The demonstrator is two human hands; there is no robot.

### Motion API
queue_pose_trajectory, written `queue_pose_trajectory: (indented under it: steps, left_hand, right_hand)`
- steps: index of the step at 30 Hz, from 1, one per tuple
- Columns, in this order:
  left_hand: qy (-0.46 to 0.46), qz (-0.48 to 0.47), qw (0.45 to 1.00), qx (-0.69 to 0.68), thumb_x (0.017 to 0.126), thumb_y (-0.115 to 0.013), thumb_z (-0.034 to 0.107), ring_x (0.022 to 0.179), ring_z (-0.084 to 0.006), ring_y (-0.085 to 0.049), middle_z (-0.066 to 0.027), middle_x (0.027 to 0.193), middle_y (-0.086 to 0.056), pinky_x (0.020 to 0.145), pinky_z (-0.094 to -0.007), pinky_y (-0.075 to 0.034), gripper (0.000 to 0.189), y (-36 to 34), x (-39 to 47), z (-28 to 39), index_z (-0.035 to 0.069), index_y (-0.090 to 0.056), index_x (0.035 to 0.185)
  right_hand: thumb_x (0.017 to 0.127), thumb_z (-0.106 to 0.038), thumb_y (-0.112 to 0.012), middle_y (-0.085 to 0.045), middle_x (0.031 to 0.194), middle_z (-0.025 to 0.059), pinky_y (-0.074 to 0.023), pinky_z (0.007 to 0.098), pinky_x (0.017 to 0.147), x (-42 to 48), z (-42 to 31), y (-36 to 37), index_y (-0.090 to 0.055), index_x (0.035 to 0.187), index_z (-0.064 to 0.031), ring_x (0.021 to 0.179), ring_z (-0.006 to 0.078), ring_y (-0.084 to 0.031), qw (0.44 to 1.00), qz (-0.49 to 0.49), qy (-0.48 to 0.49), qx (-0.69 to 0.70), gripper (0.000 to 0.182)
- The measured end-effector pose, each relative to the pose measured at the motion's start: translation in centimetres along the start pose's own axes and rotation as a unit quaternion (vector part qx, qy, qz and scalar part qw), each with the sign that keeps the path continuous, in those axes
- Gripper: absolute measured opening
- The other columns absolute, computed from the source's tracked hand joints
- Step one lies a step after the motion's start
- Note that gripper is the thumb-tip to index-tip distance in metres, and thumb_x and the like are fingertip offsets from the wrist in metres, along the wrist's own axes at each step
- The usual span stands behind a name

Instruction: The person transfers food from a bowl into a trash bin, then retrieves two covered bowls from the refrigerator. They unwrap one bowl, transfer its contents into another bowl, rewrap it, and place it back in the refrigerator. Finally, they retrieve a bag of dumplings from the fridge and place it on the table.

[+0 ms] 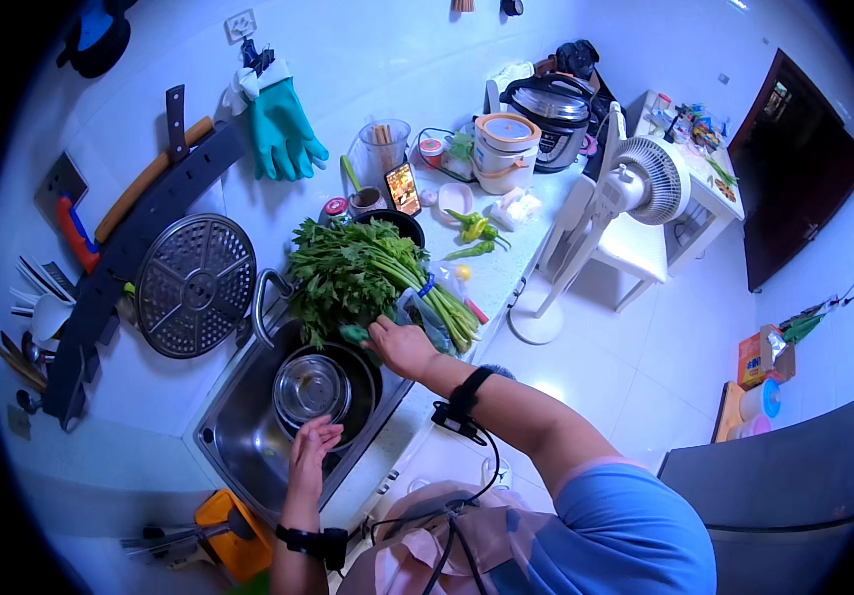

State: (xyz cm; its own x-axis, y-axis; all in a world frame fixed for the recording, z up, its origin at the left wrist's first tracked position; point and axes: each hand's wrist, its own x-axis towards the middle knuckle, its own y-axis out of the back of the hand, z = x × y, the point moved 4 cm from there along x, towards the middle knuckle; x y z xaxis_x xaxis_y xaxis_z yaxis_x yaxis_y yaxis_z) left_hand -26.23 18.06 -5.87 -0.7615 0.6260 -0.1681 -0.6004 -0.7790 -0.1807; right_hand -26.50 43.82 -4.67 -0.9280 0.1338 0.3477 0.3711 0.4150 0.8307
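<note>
My right hand [403, 348] is at the back rim of the sink, its bent fingers on a small green pad or cloth [355, 334]. Just beyond lies a big bunch of leafy celery [367, 268], its stalks bound with a blue band [427, 284]. A clear plastic bag [427, 320] lies against the stalks. Over the near side of the steel sink [237, 446] hovers my left hand [314, 450], empty, with fingers loosely apart. Nested steel bowls [312, 388] sit inside a larger dark pot or basin [367, 379] in the sink, close to that hand.
The faucet [263, 305] arches at the sink's left edge. Green peppers [475, 230], a lit phone [402, 189] and a rice cooker [505, 152] stand along the counter. A wall rack [152, 245] holds a knife [175, 123]. A white fan [631, 182] stands right of the counter.
</note>
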Motion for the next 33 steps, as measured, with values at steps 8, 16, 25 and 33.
queue_pose_trajectory:
  steps: [8, 16, 25, 33]
  left_hand:
    - [0.115, -0.127, 0.952, -0.254, 0.074, -0.068, 0.046, 0.121, -0.0223, -0.040, -0.0061, 0.129, -0.042, 0.102, -0.0412, -0.032, 0.077, -7.4, 1.9, -1.3, 0.010, -0.032, 0.132]
    - [0.045, -0.164, 0.954, -0.246, 0.053, -0.080, 0.050, 0.125, -0.0193, -0.036, -0.0006, 0.135, -0.036, 0.105, -0.0393, -0.030, 0.102, -12.6, -0.3, -1.1, 0.013, -0.031, 0.134]
    - [-0.034, 0.026, 0.951, -0.305, 0.082, -0.061, 0.036, 0.124, -0.0230, -0.036, -0.0057, 0.134, -0.039, 0.104, -0.0392, -0.028, 0.063, -17.2, -0.5, 0.7, 0.010, -0.034, 0.133]
    - [-0.037, 0.227, 0.950, -0.210, 0.090, -0.053, 0.024, 0.103, -0.0175, -0.054, -0.0070, 0.112, -0.056, 0.090, -0.0322, -0.042, 0.034, -16.4, -0.2, -2.6, 0.004, -0.050, 0.117]
  right_hand:
    - [0.090, -0.040, -0.044, -0.058, 0.073, 0.0161, -0.0454, 0.0430, 0.061, -3.8, -5.5, 6.7, -0.059, 0.073, -0.0039, 0.072, 0.0357, -0.057, 0.967, -0.063, -0.010, 0.246, 0.042]
    - [0.093, -0.021, -0.046, -0.052, 0.079, 0.0094, -0.0419, 0.0256, 0.070, -8.3, -6.8, 6.9, -0.056, 0.089, -0.0031, 0.073, 0.0158, -0.051, 0.687, -0.114, 0.013, 0.718, 0.020]
    - [0.074, -0.021, -0.055, -0.040, 0.127, 0.0174, -0.0329, 0.0519, 0.090, -9.0, -5.7, 9.6, -0.050, 0.116, -0.0039, 0.114, 0.0353, -0.037, 0.971, 0.091, 0.145, 0.167, 0.046]
    - [0.074, -0.011, -0.053, -0.043, 0.117, 0.0233, -0.0452, 0.0429, 0.080, -10.6, -3.3, 5.0, -0.039, 0.119, 0.0016, 0.093, 0.0375, -0.052, 0.954, -0.174, 0.122, 0.211, 0.048]
